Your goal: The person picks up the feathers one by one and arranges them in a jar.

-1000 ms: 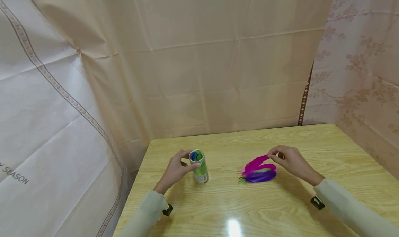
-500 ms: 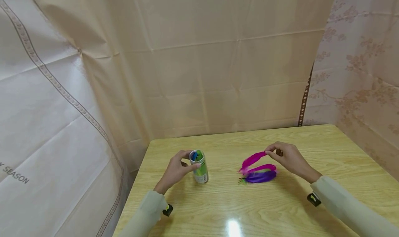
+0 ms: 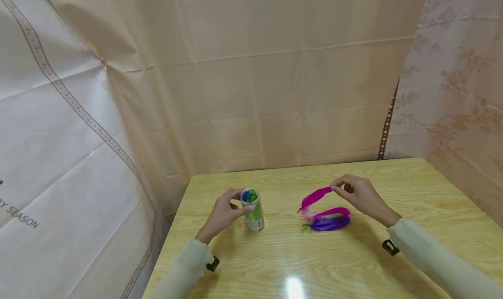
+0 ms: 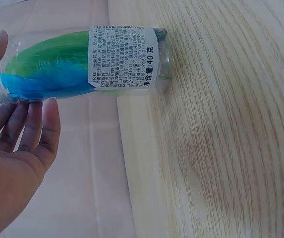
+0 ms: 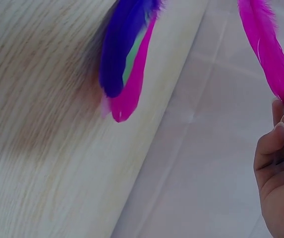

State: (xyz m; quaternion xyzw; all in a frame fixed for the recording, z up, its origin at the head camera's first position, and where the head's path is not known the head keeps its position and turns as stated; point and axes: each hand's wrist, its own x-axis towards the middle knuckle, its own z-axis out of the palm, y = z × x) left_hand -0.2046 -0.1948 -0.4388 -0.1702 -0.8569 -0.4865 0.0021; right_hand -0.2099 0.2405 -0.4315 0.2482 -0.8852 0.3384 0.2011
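A clear jar [image 3: 255,215] with a white printed label stands upright on the table, holding green and blue feathers [image 4: 45,79]. My left hand [image 3: 222,214] grips it near its open mouth, thumb on one side and fingers on the other. Between thumb and fingertips my right hand [image 3: 359,197] pinches the end of a magenta feather [image 3: 315,197], raised off the table with its other end pointing left. Below it lies a small pile with a purple feather [image 3: 331,223], another magenta feather [image 5: 129,99] and a bit of green between them.
The wooden table [image 3: 243,264] reaches back to a beige curtain [image 3: 275,94]. A white sheet [image 3: 78,194] hangs along the left, and a floral sheet [image 3: 463,98] along the right. A small black device [image 3: 390,247] sits at the right wrist.
My right hand has lifted the magenta feather off the pile and moved it up and slightly left. My left hand and the jar stay nearly in place.
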